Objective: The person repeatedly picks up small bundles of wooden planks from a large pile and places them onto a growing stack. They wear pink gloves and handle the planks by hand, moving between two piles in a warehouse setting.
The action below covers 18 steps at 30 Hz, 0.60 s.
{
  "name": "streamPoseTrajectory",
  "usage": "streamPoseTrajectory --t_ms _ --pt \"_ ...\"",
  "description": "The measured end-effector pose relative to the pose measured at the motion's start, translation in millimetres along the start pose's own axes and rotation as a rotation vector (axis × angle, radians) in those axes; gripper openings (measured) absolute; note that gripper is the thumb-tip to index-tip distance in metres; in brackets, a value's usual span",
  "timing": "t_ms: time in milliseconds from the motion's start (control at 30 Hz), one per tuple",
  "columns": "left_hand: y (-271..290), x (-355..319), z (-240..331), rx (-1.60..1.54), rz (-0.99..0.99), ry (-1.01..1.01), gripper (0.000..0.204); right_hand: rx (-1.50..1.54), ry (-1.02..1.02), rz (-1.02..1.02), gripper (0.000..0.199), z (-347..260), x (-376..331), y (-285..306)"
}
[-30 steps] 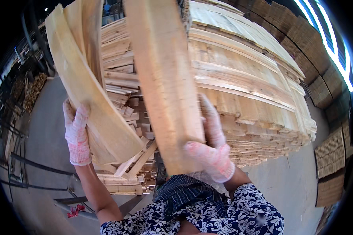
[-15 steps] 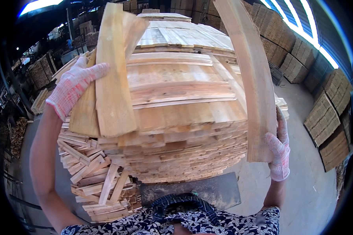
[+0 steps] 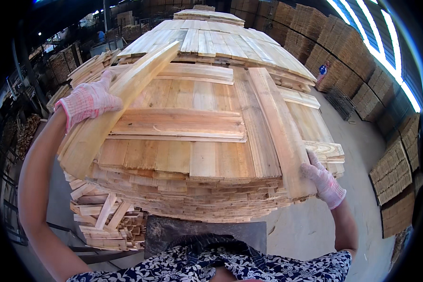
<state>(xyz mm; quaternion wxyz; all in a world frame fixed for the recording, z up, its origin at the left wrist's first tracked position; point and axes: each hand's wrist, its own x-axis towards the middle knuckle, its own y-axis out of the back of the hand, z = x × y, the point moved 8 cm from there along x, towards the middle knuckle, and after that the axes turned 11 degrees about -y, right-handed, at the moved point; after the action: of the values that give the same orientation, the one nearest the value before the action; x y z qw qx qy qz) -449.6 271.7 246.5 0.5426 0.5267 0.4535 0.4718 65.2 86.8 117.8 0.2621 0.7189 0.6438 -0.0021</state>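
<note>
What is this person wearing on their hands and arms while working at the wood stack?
Both hands wear knitted work gloves, whitish with a fine pink-red check and snug ribbed cuffs: the left hand and the right hand. The forearms are bare above the cuffs. At the lower edge shows a dark blue garment printed with small white flowers.

A grey concrete floor (image 3: 310, 225) spreads below and to the right of the hands. Stacked timber bundles (image 3: 395, 178) line the right side, well apart. A bright strip of daylight (image 3: 385, 42) runs along the upper right roof. More wood piles (image 3: 61, 66) stand in the dim upper left.
</note>
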Motion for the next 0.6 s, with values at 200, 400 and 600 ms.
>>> streamPoseTrajectory --t_ms 200,400,600 --pt "5 -7 12 -0.036 -0.056 0.008 0.099 -0.679 -0.15 0.081 0.097 -63 40 20" --pt "-8 14 -8 -0.134 -0.052 -0.053 0.105 -1.062 -0.093 0.291 0.104 -113 122 -28" --pt "-12 19 -16 -0.205 0.017 -0.141 0.097 -0.838 0.068 0.291 0.099 -93 144 6"
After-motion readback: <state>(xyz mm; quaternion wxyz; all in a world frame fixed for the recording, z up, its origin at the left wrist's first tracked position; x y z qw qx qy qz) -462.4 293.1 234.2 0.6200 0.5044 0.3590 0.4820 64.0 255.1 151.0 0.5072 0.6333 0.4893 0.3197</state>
